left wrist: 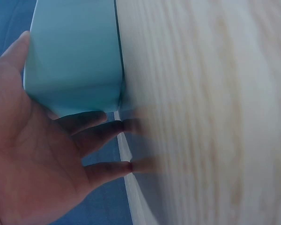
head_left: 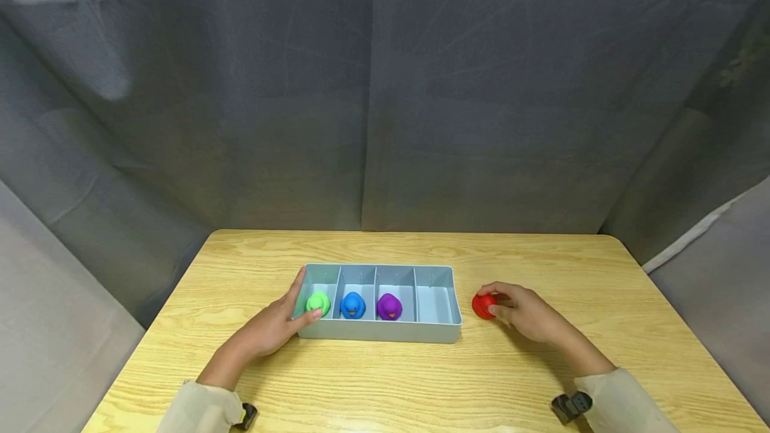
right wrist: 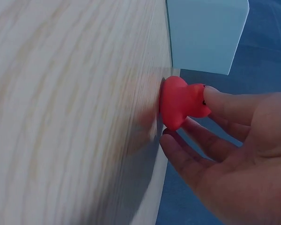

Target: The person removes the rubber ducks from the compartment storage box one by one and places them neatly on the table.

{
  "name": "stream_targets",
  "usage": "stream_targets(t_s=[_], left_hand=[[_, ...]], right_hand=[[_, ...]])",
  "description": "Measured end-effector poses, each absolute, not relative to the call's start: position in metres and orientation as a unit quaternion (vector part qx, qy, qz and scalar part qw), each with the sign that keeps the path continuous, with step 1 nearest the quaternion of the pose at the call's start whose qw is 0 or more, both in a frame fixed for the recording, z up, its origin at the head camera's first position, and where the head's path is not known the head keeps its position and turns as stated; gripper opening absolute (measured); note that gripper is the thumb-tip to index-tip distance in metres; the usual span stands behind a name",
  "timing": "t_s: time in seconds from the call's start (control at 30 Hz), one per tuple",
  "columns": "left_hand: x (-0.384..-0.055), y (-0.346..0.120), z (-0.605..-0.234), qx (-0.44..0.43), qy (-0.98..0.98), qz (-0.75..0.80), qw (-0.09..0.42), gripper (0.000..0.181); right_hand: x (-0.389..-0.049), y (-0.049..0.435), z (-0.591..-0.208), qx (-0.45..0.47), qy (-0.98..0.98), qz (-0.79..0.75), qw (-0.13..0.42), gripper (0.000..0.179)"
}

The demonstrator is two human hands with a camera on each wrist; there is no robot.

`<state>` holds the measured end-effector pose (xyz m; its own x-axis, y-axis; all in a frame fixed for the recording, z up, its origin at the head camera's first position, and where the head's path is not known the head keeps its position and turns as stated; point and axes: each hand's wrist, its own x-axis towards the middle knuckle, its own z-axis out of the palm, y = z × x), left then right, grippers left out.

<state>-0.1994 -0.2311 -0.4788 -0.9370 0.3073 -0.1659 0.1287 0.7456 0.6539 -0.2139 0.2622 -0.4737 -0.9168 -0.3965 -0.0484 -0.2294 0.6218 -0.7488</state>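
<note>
A pale blue-grey divided box [head_left: 379, 331] lies on the table with its compartments in a row. From left to right it holds a green rubber duck [head_left: 318, 303], a blue rubber duck [head_left: 352, 305] and a purple rubber duck [head_left: 389, 307]; the rightmost compartment is bare. My left hand [head_left: 277, 323] rests against the box's left end, thumb over the front rim and fingers spread along the side. Right of the box, my right hand [head_left: 525, 311] pinches a red rubber duck [right wrist: 176, 103] by its head. The duck's base is right at the tabletop.
The light wooden table [head_left: 373, 386] has rounded far corners. Behind it hangs a grey cloth curtain [head_left: 481, 99], and paler cloth [head_left: 54, 326] hangs at the sides. A small black device [head_left: 570, 407] sits at the right cuff.
</note>
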Motion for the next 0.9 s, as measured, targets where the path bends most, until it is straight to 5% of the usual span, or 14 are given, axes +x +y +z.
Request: stream_targets(t_s=[0.9], left_hand=[[-0.198, -0.231, -0.477, 0.118, 0.923, 0.342, 0.133, 0.093]], right_hand=[[-0.212, 0.261, -0.46, -0.184, 0.897, -0.39, 0.093, 0.036]])
